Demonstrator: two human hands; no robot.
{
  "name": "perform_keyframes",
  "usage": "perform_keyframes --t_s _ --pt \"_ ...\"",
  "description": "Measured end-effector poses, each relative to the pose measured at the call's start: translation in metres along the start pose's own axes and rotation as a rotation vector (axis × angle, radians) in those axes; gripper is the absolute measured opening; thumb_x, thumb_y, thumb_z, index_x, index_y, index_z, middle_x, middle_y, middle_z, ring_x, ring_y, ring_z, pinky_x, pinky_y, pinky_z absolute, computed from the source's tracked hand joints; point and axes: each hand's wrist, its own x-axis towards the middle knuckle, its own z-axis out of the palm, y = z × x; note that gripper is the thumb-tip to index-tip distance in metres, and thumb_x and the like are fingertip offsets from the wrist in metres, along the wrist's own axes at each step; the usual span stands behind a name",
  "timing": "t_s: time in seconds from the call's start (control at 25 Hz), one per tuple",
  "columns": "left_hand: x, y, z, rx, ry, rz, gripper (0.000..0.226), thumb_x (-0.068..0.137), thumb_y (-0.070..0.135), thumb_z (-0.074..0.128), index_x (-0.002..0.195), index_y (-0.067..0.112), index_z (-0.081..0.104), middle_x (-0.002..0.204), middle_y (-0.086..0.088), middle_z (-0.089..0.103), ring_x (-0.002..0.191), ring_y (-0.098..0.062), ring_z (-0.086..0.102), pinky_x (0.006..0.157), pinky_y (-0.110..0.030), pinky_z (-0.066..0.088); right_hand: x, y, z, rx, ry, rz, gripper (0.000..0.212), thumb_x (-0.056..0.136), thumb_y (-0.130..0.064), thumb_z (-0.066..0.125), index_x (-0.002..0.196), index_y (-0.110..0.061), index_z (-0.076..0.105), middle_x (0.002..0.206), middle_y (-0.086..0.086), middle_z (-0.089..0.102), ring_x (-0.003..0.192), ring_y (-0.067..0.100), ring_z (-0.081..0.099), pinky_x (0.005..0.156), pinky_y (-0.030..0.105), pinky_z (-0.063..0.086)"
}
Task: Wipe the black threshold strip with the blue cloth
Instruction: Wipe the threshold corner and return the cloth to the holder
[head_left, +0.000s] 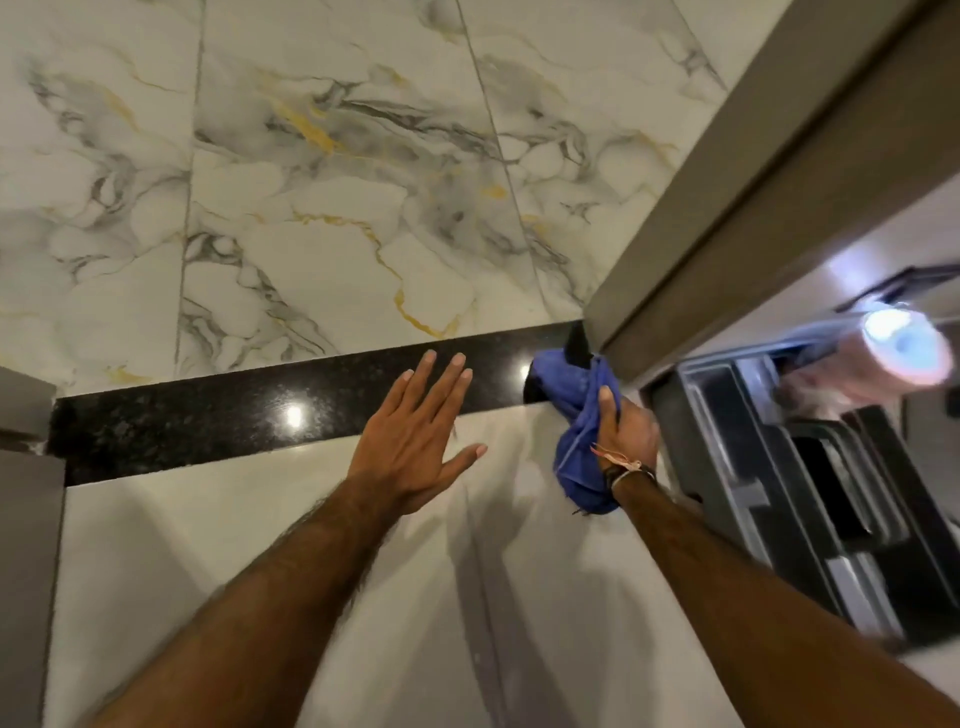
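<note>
A glossy black speckled threshold strip (218, 415) runs across the floor between marble tiles, from a grey frame at the left to a door edge at the right. My right hand (626, 426) grips a bunched blue cloth (576, 410) pressed against the strip's right end, by the door's foot. The cloth hangs down past my wrist, which wears thread bands. My left hand (415, 436) is flat with fingers spread, its fingertips over the strip's near edge just left of the cloth. It holds nothing.
White marble tiles with grey and gold veins (322, 182) lie beyond the strip. Plain pale tiles (260, 545) lie on my side. A grey-brown door edge (769, 182) rises at the right. A dark grey tiered rack (810, 483) and a blurred white roll (904, 343) sit behind it.
</note>
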Motion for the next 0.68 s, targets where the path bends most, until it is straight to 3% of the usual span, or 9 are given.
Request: perform_keyframes --t_s 0.12,0.24,0.4,0.48,0.56,0.68 --pt "-0.007 0.028 -0.05 -0.031 -0.021 0.003 0.085 0.097 0.069 0.021 0.158 0.011 0.006 0.168 -0.008 0.0 0.152 -0.028 -0.01 0.122 -0.049 0.011 -0.039 0.007 -0.073 -0.046 -0.022 0.113 0.054 0.098 -0.045 0.037 0.092 0.001 0.064 0.088 0.028 0.067 0.084 0.043 0.063 0.071 0.042 0.047" --pt "-0.007 0.061 -0.106 -0.068 -0.017 0.028 0.086 0.097 0.07 0.019 0.158 0.011 0.006 0.168 -0.008 -0.001 0.152 -0.028 -0.011 0.123 -0.049 0.008 -0.081 0.026 -0.168 -0.138 0.127 0.206 0.049 0.097 -0.044 0.038 0.091 -0.002 0.061 0.076 0.019 0.06 0.076 0.038 0.063 0.064 0.034 0.041" --pt "0.018 0.08 -0.148 -0.09 0.05 -0.012 0.086 0.097 0.07 0.02 0.159 0.013 0.002 0.167 -0.005 -0.005 0.151 -0.026 -0.013 0.122 -0.047 0.003 -0.104 0.062 -0.215 -0.24 0.175 0.244 0.048 0.096 -0.047 0.033 0.092 -0.006 0.057 0.075 0.016 0.062 0.071 0.032 0.062 0.067 0.043 0.053" --pt "0.037 0.079 -0.151 -0.071 0.071 -0.011 0.087 0.097 0.072 0.018 0.158 0.014 -0.001 0.167 -0.004 -0.011 0.151 -0.026 -0.017 0.122 -0.046 0.0 -0.105 0.085 -0.196 -0.268 0.152 0.227 0.042 0.097 -0.043 0.037 0.101 -0.008 0.058 0.086 0.018 0.065 0.079 0.034 0.064 0.073 0.046 0.054" --pt "0.051 0.076 -0.148 -0.051 0.033 -0.015 0.089 0.096 0.075 0.015 0.158 0.015 -0.005 0.166 -0.003 -0.014 0.15 -0.025 -0.019 0.122 -0.047 -0.001 -0.111 0.113 -0.158 -0.324 0.011 0.237 0.037 0.098 -0.033 0.043 0.123 -0.009 0.054 0.115 0.021 0.064 0.098 0.039 0.063 0.084 0.049 0.053" --pt "0.064 0.067 -0.148 -0.003 0.041 0.026 0.089 0.095 0.075 0.013 0.158 0.015 -0.007 0.167 -0.004 -0.013 0.15 -0.025 -0.017 0.123 -0.047 0.0 -0.109 0.124 -0.113 -0.313 -0.203 0.242 0.054 0.095 -0.023 0.049 0.143 -0.002 0.034 0.146 0.026 0.039 0.127 0.045 0.045 0.105 0.055 0.038"
